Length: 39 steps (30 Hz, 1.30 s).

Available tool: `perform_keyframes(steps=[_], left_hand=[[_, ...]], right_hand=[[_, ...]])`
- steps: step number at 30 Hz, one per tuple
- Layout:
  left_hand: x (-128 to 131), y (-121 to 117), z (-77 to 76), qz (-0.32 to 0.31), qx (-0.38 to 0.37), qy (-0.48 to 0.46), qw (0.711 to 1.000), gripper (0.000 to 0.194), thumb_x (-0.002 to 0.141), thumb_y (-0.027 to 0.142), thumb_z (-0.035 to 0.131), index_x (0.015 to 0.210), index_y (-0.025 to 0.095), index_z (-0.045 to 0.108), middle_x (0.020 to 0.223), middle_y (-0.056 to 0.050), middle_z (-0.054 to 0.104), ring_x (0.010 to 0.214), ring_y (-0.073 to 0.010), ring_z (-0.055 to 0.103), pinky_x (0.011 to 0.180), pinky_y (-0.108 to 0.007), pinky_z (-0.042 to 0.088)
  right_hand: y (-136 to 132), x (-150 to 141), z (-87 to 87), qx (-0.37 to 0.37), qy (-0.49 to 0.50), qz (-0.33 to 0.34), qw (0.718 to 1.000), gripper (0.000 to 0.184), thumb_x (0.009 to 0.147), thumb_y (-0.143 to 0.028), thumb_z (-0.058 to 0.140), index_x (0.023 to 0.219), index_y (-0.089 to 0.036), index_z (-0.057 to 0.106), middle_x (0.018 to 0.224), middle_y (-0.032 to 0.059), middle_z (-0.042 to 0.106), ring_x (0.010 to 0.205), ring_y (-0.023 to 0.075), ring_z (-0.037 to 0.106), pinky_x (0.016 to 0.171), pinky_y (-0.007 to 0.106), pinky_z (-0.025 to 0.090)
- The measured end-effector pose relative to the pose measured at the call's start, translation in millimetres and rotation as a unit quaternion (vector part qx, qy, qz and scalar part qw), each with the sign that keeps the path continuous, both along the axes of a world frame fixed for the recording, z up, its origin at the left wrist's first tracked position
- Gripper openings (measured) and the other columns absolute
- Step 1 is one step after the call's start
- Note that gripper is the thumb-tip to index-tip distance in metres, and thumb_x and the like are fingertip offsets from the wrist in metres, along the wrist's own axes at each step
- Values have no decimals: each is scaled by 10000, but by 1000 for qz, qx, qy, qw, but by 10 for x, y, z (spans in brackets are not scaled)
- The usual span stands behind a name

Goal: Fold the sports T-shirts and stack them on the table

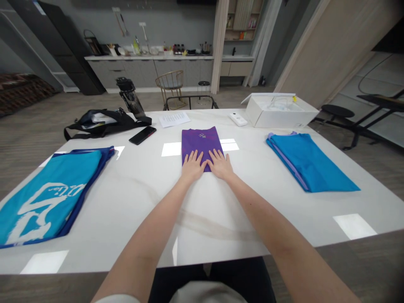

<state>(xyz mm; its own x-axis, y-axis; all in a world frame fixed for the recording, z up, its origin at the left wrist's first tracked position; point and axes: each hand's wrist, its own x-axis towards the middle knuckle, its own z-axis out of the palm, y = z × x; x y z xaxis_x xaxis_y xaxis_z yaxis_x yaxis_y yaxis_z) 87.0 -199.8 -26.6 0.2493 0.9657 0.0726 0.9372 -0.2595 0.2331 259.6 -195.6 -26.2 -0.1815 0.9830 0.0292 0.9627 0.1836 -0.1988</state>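
A purple folded shirt (202, 141) with a small pale print lies flat on the white table (208, 210) in front of me. My left hand (193, 165) rests on its near left part, fingers spread and palm down. On the near right part lies my right hand (220, 164), also flat with fingers apart. The two thumbs meet or nearly meet near the shirt's front edge. To the left is a stack of folded shirts, turquoise on top (50, 198) with white lettering, dark blue beneath. A folded blue shirt (312, 162) with lilac cloth under it lies at the right.
Behind the shirts are a black bag (101, 122), a dark bottle (131, 99), a phone (142, 135), a printed paper (174, 119), a white device (238, 119) and an open white box (279, 113). A chair (172, 82) and kitchen counter (151, 58) stand beyond.
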Motion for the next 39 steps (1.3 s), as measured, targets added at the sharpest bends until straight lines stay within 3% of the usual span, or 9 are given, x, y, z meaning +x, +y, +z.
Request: perform_keyframes(steps=[5, 14, 20, 23, 25, 28, 31, 33, 39], left_hand=[[-120, -97, 27, -4, -34, 8, 999, 812, 994, 726, 232, 1649, 249, 279, 1727, -84, 185, 1607, -283, 133, 1300, -500, 131], [-310, -427, 131, 9, -69, 32, 997, 797, 1010, 681, 213, 1661, 221, 223, 1733, -98, 129, 1610, -282, 109, 1291, -557, 97], [-657, -694, 194, 15, -84, 66, 994, 749, 1042, 613, 150, 1662, 195, 195, 1726, -59, 173, 1606, -268, 147, 1278, -627, 42], [-818, -850, 203, 16, -66, 75, 995, 687, 1056, 564, 235, 1637, 200, 278, 1709, -74, 260, 1591, -292, 200, 1269, -626, 127], [-859, -922, 211, 17, -12, 74, 997, 589, 1067, 442, 312, 1600, 195, 354, 1665, -103, 371, 1539, -284, 329, 1250, -554, 238], [-814, -936, 241, 5, 73, 86, 994, 475, 1048, 232, 357, 1503, 193, 487, 1478, -131, 592, 1323, -246, 566, 1125, -427, 396], [-706, -853, 283, -17, 95, 140, 986, 388, 1014, 119, 362, 1249, 171, 667, 1243, -144, 697, 1153, -262, 633, 984, -405, 442], [-639, -789, 303, -18, 100, 171, 980, 357, 994, 80, 368, 1122, 143, 696, 1158, -160, 700, 1107, -283, 635, 938, -415, 438], [-586, -778, 330, -25, 126, 200, 971, 316, 971, 38, 392, 1108, 103, 668, 1110, -173, 672, 1046, -280, 625, 884, -393, 423]], right_hand=[[-163, 80, 4, -7, -3, -7, 1000, 784, 1020, -689, 235, 1662, -239, 261, 1719, 90, 191, 1591, 305, 145, 1251, 637, 100], [-421, 255, 115, -61, -3, -17, 998, 937, 965, -792, 241, 1674, -180, 197, 1733, 98, 119, 1597, 297, 110, 1269, 599, 62], [-648, 502, 122, -88, -32, -33, 995, 749, 1060, -594, 139, 1681, -175, 138, 1735, 76, 110, 1603, 257, 89, 1271, 587, 59], [-798, 618, 78, -73, -26, -22, 997, 714, 1074, -552, 173, 1668, -157, 203, 1730, 83, 166, 1596, 266, 128, 1278, 548, 97], [-867, 644, 62, -35, -18, -27, 999, 668, 1080, -512, 234, 1644, -156, 278, 1713, 109, 243, 1578, 280, 196, 1269, 542, 141], [-883, 613, 92, 46, -16, -27, 998, 525, 1079, -402, 329, 1535, -181, 466, 1597, 149, 454, 1452, 282, 414, 1192, 485, 318], [-816, 567, 177, 73, -54, -19, 996, 409, 1073, -304, 354, 1371, -207, 615, 1370, 154, 619, 1224, 273, 568, 986, 390, 469], [-765, 553, 236, 70, -92, -10, 993, 396, 1070, -257, 343, 1333, -220, 637, 1273, 154, 644, 1147, 273, 585, 898, 368, 479], [-763, 584, 305, 70, -137, 36, 987, 360, 1047, -150, 358, 1264, -212, 638, 1201, 137, 646, 1097, 257, 585, 821, 328, 448]])
